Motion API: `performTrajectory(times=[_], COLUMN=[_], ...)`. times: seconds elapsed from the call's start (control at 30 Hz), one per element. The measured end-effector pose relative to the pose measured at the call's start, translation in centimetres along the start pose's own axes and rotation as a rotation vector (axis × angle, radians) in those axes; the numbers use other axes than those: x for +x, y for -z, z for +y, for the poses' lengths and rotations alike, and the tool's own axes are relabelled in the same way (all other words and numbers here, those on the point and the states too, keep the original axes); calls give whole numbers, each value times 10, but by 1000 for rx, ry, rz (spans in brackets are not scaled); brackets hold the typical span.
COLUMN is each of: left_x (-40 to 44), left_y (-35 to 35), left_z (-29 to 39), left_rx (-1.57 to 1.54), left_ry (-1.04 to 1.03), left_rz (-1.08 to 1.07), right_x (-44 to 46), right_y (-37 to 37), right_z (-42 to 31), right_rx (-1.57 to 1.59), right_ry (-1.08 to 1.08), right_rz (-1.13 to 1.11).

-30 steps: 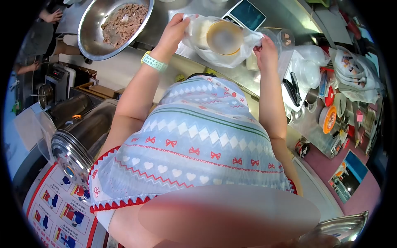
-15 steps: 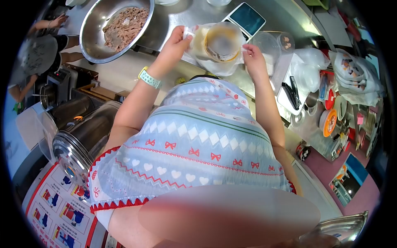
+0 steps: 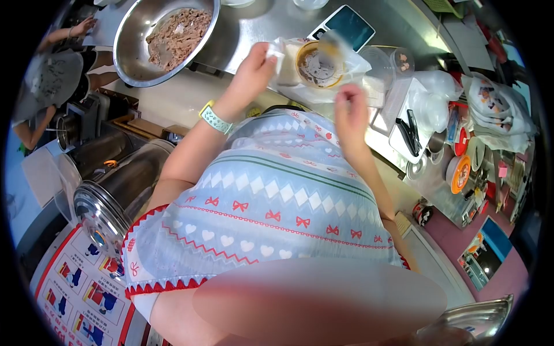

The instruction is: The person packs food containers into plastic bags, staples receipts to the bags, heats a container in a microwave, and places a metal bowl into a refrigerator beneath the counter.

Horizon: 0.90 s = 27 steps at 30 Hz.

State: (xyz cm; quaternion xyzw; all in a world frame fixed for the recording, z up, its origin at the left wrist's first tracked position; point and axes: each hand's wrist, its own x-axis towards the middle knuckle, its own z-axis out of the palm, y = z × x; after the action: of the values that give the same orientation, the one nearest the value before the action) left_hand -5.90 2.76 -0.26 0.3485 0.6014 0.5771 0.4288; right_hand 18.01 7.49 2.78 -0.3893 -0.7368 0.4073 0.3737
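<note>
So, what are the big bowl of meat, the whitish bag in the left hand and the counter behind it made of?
Big bowl: probably stainless steel, smooth and shiny, given its grey colour and bright reflections.
Whitish bag: likely thin plastic, since it looks crinkled and partly see-through.
Counter: apparently metal, satin-like, with soft, smeared glare.

Steel counter [image 3: 262, 26] with metal bowl [image 3: 131, 64], scale [image 3: 351, 26].

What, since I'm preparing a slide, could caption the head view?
Left hand pinching white plastic, right hand near a yellow-rimmed container, steel bowl at left.
</note>
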Motion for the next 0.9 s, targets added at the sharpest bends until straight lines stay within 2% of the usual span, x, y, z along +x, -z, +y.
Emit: performTrajectory(times=[0.03,0.07,0.1,0.13,0.2,0.23,0.3,0.43,0.5,0.53,0.6,0.63,0.7,0.73,0.8,0.83,0.9], left_x=[-1,-9,-3,4,7,5,0,-9,-12,-15,-19,-21,-16,-17,-15,-16,-19], left_y=[-1,-3,0,4,10,13,18,23,28,28,28,32,17,15,11,10,9], left_z=[9,13,7,5,0,-2,-6,-25,-24,-21,-15,-17,-27,-31,-33,-32,-31], left_rx=[96,193,187,194,61,65,75,-13,-97,-98,-63,-66,-50,-53,-116,-115,-100], left_ry=[44,97,98,86,131,135,159,169,183,185,140,140,161,163,165,166,185], left_rz=[-48,-102,-68,-72,-117,-117,-122,-79,-96,-94,-72,-70,-108,-116,-148,-154,-156], right_x=[-2,-2,7,13,11,7,2,-12,-7,-10,-13,-18,-22,-23,-15,-12,-6], right_y=[-6,-20,-36,-49,-72,-77,-84,-84,-86,-85,-83,-88,-83,-87,-99,-104,-112], right_z=[-19,-23,-20,-12,2,3,5,16,5,5,9,13,37,42,50,51,53], right_rx=[48,19,-12,-12,-169,-164,-98,-62,-434,-434,-466,-468,-167,-172,-43,-42,-204], right_ry=[134,177,238,247,72,69,-221,-370,-376,-377,205,206,91,85,-314,-317,-186], right_rz=[-272,-389,-495,-484,-545,-546,-541,-677,-752,-755,-379,-382,-428,-424,-578,-573,-535])
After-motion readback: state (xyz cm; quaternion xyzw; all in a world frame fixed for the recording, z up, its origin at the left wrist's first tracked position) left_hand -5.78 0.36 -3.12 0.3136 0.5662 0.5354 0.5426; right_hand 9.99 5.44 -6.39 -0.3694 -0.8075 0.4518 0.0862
